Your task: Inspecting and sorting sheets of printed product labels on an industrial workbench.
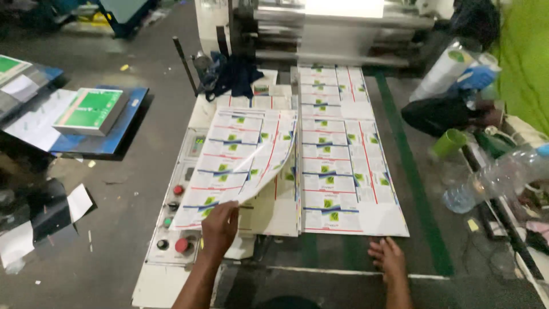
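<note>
Printed label sheet (237, 160), glossy, curls up off the left stack on the white machine table (269, 214). Left hand (219, 226) pinches its near edge, fingers closed on the sheet. Right hand (387, 256) lies open, fingers spread, flat just near of the right sheet stack (343, 166), at its near edge. Control panel (174, 229) with red and green buttons sits left of the left hand. Rollers (337, 34) at the far end.

far left: green-white box (91, 110) on blue pallet (117, 134) | near left: red button (182, 245) on ctrl panel (171, 229) | right: green cup (449, 142), clear plastic bottle (492, 180) | far: roller machine (337, 28)
</note>
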